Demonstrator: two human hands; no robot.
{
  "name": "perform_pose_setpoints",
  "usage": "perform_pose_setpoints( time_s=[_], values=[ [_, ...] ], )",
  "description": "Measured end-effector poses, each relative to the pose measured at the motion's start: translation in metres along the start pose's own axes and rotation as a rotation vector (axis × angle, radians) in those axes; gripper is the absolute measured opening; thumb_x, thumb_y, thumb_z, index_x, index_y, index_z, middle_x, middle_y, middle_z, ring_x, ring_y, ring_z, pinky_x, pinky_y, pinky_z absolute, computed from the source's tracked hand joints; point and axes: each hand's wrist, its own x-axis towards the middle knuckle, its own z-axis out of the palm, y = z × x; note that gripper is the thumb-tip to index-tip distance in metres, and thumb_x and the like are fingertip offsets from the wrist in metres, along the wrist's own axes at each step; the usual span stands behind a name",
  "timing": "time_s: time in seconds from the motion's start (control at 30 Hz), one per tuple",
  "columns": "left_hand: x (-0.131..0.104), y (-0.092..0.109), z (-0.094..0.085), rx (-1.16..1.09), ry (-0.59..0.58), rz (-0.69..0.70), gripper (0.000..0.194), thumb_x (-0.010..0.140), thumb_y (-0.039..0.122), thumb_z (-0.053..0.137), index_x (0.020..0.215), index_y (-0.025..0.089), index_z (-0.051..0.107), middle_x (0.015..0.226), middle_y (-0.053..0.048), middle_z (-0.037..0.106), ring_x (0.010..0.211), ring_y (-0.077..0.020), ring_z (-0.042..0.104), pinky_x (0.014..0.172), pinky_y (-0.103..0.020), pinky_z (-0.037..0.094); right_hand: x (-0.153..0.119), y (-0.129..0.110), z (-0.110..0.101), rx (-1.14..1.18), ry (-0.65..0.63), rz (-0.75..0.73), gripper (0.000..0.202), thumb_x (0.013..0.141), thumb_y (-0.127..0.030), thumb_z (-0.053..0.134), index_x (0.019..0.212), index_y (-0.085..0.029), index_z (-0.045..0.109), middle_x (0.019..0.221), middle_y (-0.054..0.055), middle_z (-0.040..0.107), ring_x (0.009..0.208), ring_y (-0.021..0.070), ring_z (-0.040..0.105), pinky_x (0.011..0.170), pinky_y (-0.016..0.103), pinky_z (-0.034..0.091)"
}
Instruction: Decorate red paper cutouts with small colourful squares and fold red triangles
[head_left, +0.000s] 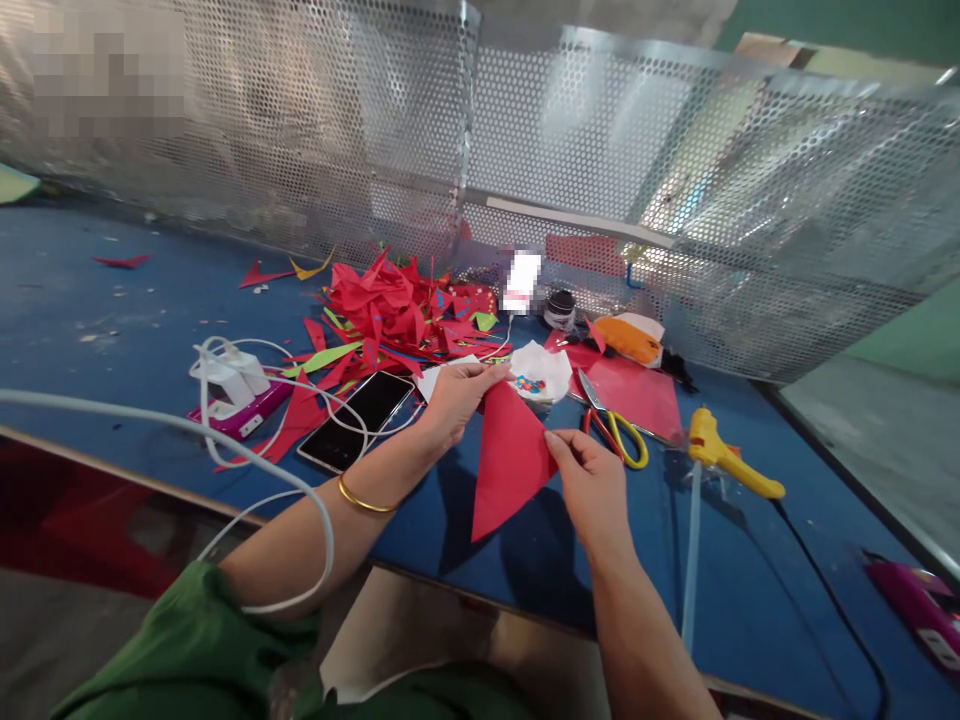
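Note:
Between my hands hangs a red paper triangle (510,460), its long point downward over the blue table (420,505). My left hand (459,400) pinches its top corner. At the triangle's right corner, my right hand (591,480) grips it between thumb and fingers. Just behind lies a white crumpled paper (551,370) with small blue and red bits on it. Scissors (611,420) with yellow and red handles rest to the right, beside a flat red sheet (637,400). A heap of red paper scraps (382,310) is at the back left.
A black phone (356,420) and a purple power strip (247,412) with white cables lie left of my left forearm. A yellow glue gun (731,460) is at right, its cord running forward. A lit phone (521,280) leans at the perforated metal screen (547,130).

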Motion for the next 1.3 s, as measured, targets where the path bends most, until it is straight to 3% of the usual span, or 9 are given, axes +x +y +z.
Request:
perform_pose_setpoints(
  time_s=[0.13, 0.23, 0.37, 0.57, 0.7, 0.83, 1.07, 1.2, 1.3],
  values=[
    [-0.005, 0.003, 0.002, 0.055, -0.140, -0.086, 0.039, 0.065, 0.053, 0.082, 0.071, 0.015, 0.074, 0.065, -0.002, 0.069, 0.055, -0.0120, 0.059, 0.052, -0.022, 0.042, 0.002, 0.001, -0.004, -0.007, 0.126, -0.034, 0.032, 0.083, -0.048, 0.062, 0.083, -0.018, 0.075, 0.074, 0.003, 0.072, 0.068, 0.0185, 0.059, 0.067, 0.031, 0.046],
    [-0.009, 0.003, 0.004, 0.148, -0.256, -0.178, 0.033, 0.059, 0.043, 0.087, 0.072, 0.014, 0.076, 0.070, -0.006, 0.072, 0.058, -0.0137, 0.061, 0.051, -0.023, 0.041, 0.003, -0.002, -0.005, -0.014, 0.232, -0.061, 0.031, 0.082, -0.047, 0.063, 0.082, -0.018, 0.075, 0.073, 0.003, 0.072, 0.069, 0.0190, 0.060, 0.067, 0.031, 0.047],
    [-0.010, 0.000, 0.006, 0.162, -0.226, -0.164, 0.026, 0.062, 0.035, 0.085, 0.072, 0.013, 0.077, 0.071, -0.008, 0.073, 0.059, -0.0141, 0.062, 0.053, -0.023, 0.042, 0.003, -0.007, 0.000, 0.181, 0.300, -0.001, 0.036, 0.075, -0.050, 0.068, 0.089, -0.017, 0.072, 0.073, 0.003, 0.070, 0.068, 0.0185, 0.060, 0.065, 0.031, 0.048],
    [-0.008, -0.001, 0.009, 0.049, -0.036, -0.024, 0.022, 0.065, 0.034, 0.082, 0.070, 0.014, 0.074, 0.069, -0.006, 0.072, 0.057, -0.0129, 0.058, 0.053, -0.024, 0.043, 0.000, -0.012, 0.010, 0.423, -0.012, 0.154, 0.041, 0.064, -0.044, 0.077, 0.093, -0.016, 0.068, 0.060, -0.005, 0.060, 0.059, 0.0138, 0.055, 0.064, 0.030, 0.049],
    [-0.011, -0.001, 0.008, 0.190, -0.149, -0.087, 0.029, 0.067, 0.042, 0.081, 0.064, 0.015, 0.072, 0.060, -0.003, 0.066, 0.051, -0.0113, 0.053, 0.047, -0.023, 0.037, 0.002, -0.009, 0.007, 0.427, 0.070, 0.111, 0.034, 0.064, -0.039, 0.077, 0.088, -0.017, 0.066, 0.056, -0.009, 0.053, 0.056, 0.0109, 0.049, 0.062, 0.029, 0.047],
    [-0.013, -0.003, 0.010, 0.330, -0.334, -0.140, 0.020, 0.065, 0.033, 0.082, 0.065, 0.014, 0.074, 0.059, -0.004, 0.065, 0.051, -0.0122, 0.053, 0.046, -0.023, 0.038, 0.004, -0.009, 0.005, 0.439, 0.141, 0.077, 0.035, 0.065, -0.041, 0.076, 0.089, -0.018, 0.066, 0.054, -0.009, 0.051, 0.054, 0.0114, 0.050, 0.059, 0.029, 0.049],
    [-0.014, -0.004, 0.013, 0.278, -0.227, -0.048, 0.016, 0.068, 0.030, 0.080, 0.063, 0.015, 0.074, 0.056, -0.003, 0.065, 0.049, -0.0095, 0.051, 0.046, -0.021, 0.036, 0.001, -0.008, 0.009, 0.390, -0.019, 0.161, 0.039, 0.064, -0.041, 0.078, 0.092, -0.017, 0.066, 0.059, -0.004, 0.063, 0.056, 0.0142, 0.058, 0.061, 0.030, 0.051],
    [-0.014, -0.005, 0.013, 0.179, -0.216, -0.110, 0.024, 0.065, 0.036, 0.083, 0.070, 0.014, 0.075, 0.064, -0.006, 0.071, 0.053, -0.0120, 0.057, 0.046, -0.022, 0.040, 0.001, -0.002, 0.009, 0.334, -0.028, 0.067, 0.027, 0.071, -0.034, 0.073, 0.092, -0.017, 0.067, 0.058, -0.007, 0.056, 0.055, 0.0116, 0.052, 0.061, 0.028, 0.047],
    [-0.014, -0.006, 0.015, -0.018, -0.154, -0.150, 0.027, 0.065, 0.032, 0.084, 0.081, 0.012, 0.076, 0.079, -0.009, 0.076, 0.065, -0.0163, 0.066, 0.058, -0.026, 0.051, 0.000, 0.000, 0.010, 0.260, -0.086, -0.031, 0.024, 0.077, -0.033, 0.067, 0.097, -0.019, 0.068, 0.061, -0.007, 0.057, 0.057, 0.0121, 0.051, 0.060, 0.027, 0.044]
  ],
)
